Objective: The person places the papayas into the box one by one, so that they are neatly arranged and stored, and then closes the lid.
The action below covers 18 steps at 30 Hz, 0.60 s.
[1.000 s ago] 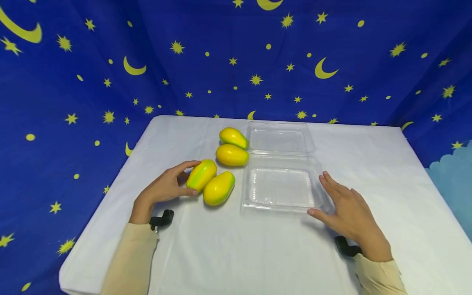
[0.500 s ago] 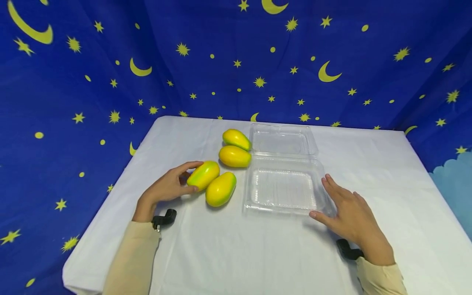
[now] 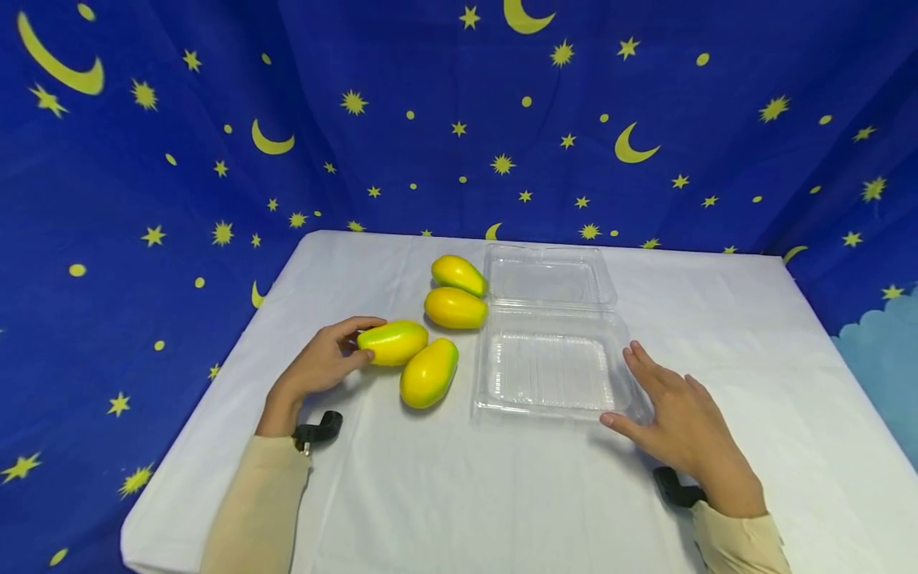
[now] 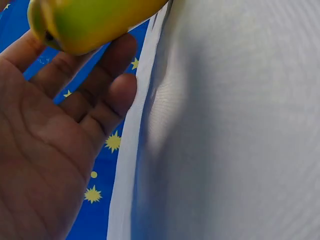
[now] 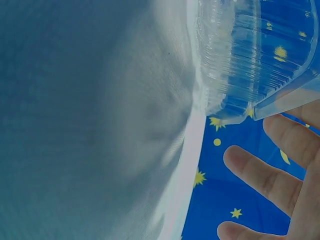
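My left hand (image 3: pixel 320 359) pinches a yellow papaya (image 3: pixel 396 344) with a green streak between thumb and fingers, at its left end. In the left wrist view the same papaya (image 4: pixel 95 22) shows a dark stem dimple, and the lower fingers stay loosely bent beneath it. A second papaya (image 3: pixel 429 375) lies close at its lower right. My right hand (image 3: pixel 684 422) is spread at the right side of a clear plastic clamshell box (image 3: pixel 552 410), thumb near its front corner. In the right wrist view, straight fingers (image 5: pixel 262 175) are by the box wall (image 5: pixel 295 100).
Two more papayas (image 3: pixel 455 308) lie behind, up against the left side of the box. The box lid (image 3: pixel 548 279) is folded back flat toward the far edge. A white cloth covers the table (image 3: pixel 459 494), and a blue star-patterned curtain (image 3: pixel 430 80) stands behind.
The papaya in my left hand has turned from a steep slant to lying nearly level, its right end swinging down. My right hand and the box stay in place.
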Motion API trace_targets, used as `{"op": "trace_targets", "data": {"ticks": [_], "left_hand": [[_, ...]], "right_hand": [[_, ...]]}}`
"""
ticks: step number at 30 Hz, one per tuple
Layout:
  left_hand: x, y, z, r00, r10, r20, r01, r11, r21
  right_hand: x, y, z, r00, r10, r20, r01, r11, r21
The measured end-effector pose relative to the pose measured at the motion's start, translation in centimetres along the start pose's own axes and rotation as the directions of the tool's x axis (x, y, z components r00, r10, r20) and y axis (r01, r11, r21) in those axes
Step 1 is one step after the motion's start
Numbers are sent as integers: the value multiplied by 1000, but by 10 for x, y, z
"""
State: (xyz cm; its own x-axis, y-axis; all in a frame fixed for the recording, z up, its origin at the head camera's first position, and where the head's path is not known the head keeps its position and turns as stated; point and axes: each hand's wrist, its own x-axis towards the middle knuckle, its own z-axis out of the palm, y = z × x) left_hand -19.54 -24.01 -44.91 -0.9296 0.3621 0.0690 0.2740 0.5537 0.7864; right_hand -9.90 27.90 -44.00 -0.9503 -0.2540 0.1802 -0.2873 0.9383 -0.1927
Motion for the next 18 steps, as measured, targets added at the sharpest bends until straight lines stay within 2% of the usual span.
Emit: {"op": "trace_targets", "data": {"ticks": [10,14,18], "left_hand": [[-2,6,-4,992,40,-123,-50,996,-74],[-3,10,-4,984,84,-160,-109,981,-159],[-3,15,-2,973,135,-186,-172,963,-206]], "right_hand": [[-1,1,0,999,-14,-31,14,1000,3],[-1,2,0,999,-23,-40,23,1000,-2],[-2,3,-1,1000,-16,-24,16,1000,-2]]}}
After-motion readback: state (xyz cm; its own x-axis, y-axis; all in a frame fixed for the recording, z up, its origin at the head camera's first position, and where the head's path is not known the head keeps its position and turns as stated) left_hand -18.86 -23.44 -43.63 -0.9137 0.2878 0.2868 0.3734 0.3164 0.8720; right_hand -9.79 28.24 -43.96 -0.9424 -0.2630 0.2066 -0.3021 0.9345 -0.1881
